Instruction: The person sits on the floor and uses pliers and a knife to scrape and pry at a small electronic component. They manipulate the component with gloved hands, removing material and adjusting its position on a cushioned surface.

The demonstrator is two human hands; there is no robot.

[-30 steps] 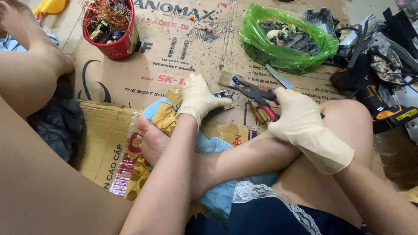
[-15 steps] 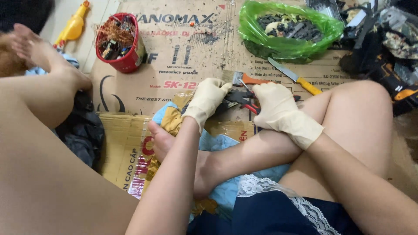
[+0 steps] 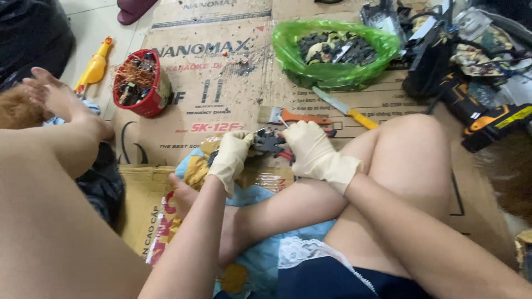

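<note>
Head view, centre of frame: the gloved left hand point(image 3: 231, 158) pinches a small dark part point(image 3: 269, 142) at its left edge, while the gloved right hand point(image 3: 313, 150) is closed round red-handled pliers point(image 3: 284, 154) whose nose meets that part, both hands hovering above the cardboard point(image 3: 221, 105) between the person's knees. Just beyond them lie an orange-handled brush point(image 3: 293, 117) and a yellow-handled knife point(image 3: 344, 108), with a green bag point(image 3: 335, 52) of dark scrap at top centre. Upper left sits a red basket point(image 3: 141, 83) of copper wire, a yellow rubber toy point(image 3: 94, 65) beside it, and a yellow-black drill point(image 3: 487, 119) at the right edge.
</note>
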